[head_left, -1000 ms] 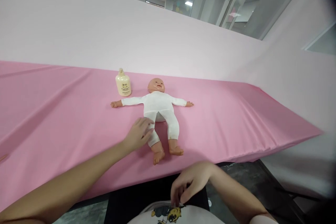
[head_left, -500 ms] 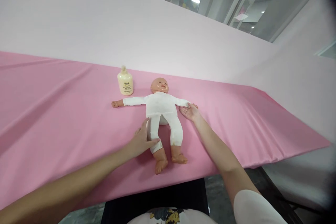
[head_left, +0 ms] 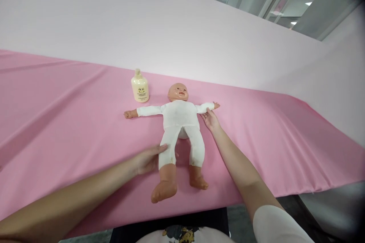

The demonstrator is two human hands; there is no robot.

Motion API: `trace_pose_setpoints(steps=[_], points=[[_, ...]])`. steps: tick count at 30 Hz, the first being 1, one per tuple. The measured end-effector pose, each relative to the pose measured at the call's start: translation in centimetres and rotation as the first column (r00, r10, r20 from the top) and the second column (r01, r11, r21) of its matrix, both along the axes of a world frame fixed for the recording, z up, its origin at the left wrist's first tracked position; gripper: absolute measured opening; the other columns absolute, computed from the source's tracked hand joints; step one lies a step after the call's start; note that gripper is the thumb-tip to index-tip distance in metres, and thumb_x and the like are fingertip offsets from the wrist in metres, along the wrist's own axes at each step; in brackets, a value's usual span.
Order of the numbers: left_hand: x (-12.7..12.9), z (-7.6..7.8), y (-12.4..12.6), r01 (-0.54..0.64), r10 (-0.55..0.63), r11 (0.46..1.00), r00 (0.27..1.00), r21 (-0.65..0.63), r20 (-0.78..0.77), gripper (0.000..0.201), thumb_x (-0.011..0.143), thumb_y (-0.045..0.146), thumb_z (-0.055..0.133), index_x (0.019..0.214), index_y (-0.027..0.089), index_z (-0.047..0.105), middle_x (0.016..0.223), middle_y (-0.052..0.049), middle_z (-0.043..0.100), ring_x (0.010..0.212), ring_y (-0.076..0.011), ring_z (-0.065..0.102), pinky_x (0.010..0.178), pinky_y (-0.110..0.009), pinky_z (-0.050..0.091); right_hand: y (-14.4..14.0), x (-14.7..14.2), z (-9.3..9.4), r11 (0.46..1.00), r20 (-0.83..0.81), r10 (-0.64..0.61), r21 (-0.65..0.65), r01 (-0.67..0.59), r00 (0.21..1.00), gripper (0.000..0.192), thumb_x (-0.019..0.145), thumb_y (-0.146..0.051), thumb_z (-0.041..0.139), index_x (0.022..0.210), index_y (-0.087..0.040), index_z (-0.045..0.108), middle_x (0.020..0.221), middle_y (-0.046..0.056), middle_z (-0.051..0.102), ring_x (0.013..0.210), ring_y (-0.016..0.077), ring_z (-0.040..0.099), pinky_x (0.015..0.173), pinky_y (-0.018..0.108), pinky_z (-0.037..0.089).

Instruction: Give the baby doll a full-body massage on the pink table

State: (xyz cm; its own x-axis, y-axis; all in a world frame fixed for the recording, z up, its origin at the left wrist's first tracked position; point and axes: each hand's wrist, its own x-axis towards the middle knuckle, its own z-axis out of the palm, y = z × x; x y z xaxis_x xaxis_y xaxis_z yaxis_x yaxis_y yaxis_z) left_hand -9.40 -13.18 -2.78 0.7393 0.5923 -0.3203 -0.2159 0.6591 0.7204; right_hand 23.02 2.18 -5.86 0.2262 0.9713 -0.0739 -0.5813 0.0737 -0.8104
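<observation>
A baby doll (head_left: 181,114) in a white cloth suit lies on its back on the pink cloth, arms spread and head toward the wall. My left hand (head_left: 149,159) grips the doll's leg on the left, thumb on top and fingers hidden beneath it; the foot there appears raised toward me. At the right, my right hand (head_left: 211,120) holds the doll's other arm from below, its thumb against the white sleeve. The doll's small hand sticks out past my fingers.
A cream pump bottle (head_left: 140,89) stands upright left of the doll's head. Pink cloth (head_left: 71,129) covers the table up to a white wall (head_left: 114,22) with a window above. The table's front edge is close to my body.
My left hand has closed round the doll's leg, and that leg has risen. My right hand has slid inward along the doll's arm, leaving its small hand in sight. The view has shifted slightly.
</observation>
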Motion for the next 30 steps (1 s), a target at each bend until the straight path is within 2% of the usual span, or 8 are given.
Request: trace_pose_setpoints(steps=[5,9,13,17,20,23,27,30], points=[[-0.9,-0.3,0.5,0.183,-0.187,0.982,0.962,0.037,0.197,0.08,0.066,0.053,0.086,0.132,0.021,0.054,0.102,-0.009,0.07,0.095,-0.0308,0.07,0.081,-0.039,0.053,0.5,0.0,-1.0,0.989,0.113,0.014,0.142,-0.03,0.993,0.045,0.081,-0.032,0.073,0.122,-0.031,0.053,0.118,-0.001,0.07,0.105,0.0146,0.07,0.104,0.038,0.056],[-1.3,-0.7,1.3,0.302,-0.316,0.949,0.901,0.094,0.297,0.066,0.069,0.039,0.083,0.126,0.021,0.053,0.095,-0.005,0.064,0.084,-0.0252,0.071,0.07,-0.033,0.054,0.7,-0.1,-1.4,0.986,0.202,-0.015,0.166,-0.019,0.979,0.064,0.077,-0.036,0.077,0.133,-0.035,0.045,0.137,0.001,0.06,0.121,0.0168,0.064,0.106,0.042,0.054],[-1.9,-0.9,2.5,0.369,-0.379,0.924,0.842,0.102,0.384,0.05,0.073,0.042,0.073,0.111,0.02,0.05,0.081,0.0,0.058,0.067,-0.0184,0.064,0.054,-0.026,0.045,1.0,-0.1,-1.8,0.978,0.296,-0.013,0.204,-0.05,0.955,0.068,0.077,-0.04,0.076,0.135,-0.036,0.042,0.138,0.001,0.058,0.122,0.0163,0.062,0.105,0.04,0.054],[-2.0,-0.9,3.6,0.333,-0.355,0.935,0.877,0.122,0.323,0.045,0.075,0.049,0.068,0.105,0.019,0.05,0.069,0.002,0.053,0.051,-0.0141,0.052,0.049,-0.026,0.037,1.0,-0.6,-2.2,0.954,0.456,-0.103,0.297,-0.042,0.884,0.053,0.077,-0.05,0.074,0.119,-0.028,0.051,0.125,0.005,0.064,0.117,0.0187,0.062,0.111,0.042,0.048],[-1.7,-1.2,4.0,0.206,-0.244,0.965,0.933,0.161,0.266,0.047,0.08,0.055,0.063,0.107,0.018,0.054,0.067,0.002,0.053,0.049,-0.0126,0.047,0.051,-0.027,0.038,0.4,-0.9,-2.2,0.929,0.576,-0.17,0.365,-0.065,0.799,0.048,0.081,-0.052,0.07,0.117,-0.026,0.053,0.122,0.007,0.065,0.117,0.0209,0.061,0.112,0.042,0.045],[-1.4,-1.3,3.9,0.107,-0.13,0.987,0.971,0.124,0.199,0.05,0.079,0.058,0.067,0.107,0.017,0.059,0.067,0.001,0.053,0.053,-0.0117,0.045,0.055,-0.026,0.04,-0.3,-1.2,-1.8,0.921,0.639,-0.178,0.376,-0.102,0.748,0.043,0.082,-0.049,0.069,0.115,-0.024,0.056,0.12,0.008,0.066,0.116,0.0225,0.061,0.111,0.042,0.045],[-1.2,-0.8,3.2,0.094,-0.102,0.994,0.98,0.053,0.171,0.045,0.081,0.062,0.066,0.085,0.017,0.063,0.067,0.0,0.05,0.057,-0.0113,0.045,0.061,-0.028,0.046,-1.1,-1.5,-0.9,0.941,0.627,-0.16,0.33,-0.074,0.762,0.031,0.083,-0.041,0.069,0.107,-0.023,0.058,0.114,0.005,0.068,0.112,0.0205,0.061,0.11,0.038,0.045],[-1.1,-0.5,2.3,0.183,-0.18,0.983,0.951,0.011,0.25,0.052,0.078,0.068,0.069,0.091,0.018,0.062,0.078,-0.001,0.055,0.07,-0.0183,0.06,0.07,-0.039,0.055,-1.4,-1.7,-0.5,0.949,0.596,-0.186,0.314,-0.014,0.781,0.024,0.086,-0.037,0.068,0.103,-0.024,0.057,0.109,0.003,0.066,0.113,0.019,0.06,0.111,0.035,0.044]])
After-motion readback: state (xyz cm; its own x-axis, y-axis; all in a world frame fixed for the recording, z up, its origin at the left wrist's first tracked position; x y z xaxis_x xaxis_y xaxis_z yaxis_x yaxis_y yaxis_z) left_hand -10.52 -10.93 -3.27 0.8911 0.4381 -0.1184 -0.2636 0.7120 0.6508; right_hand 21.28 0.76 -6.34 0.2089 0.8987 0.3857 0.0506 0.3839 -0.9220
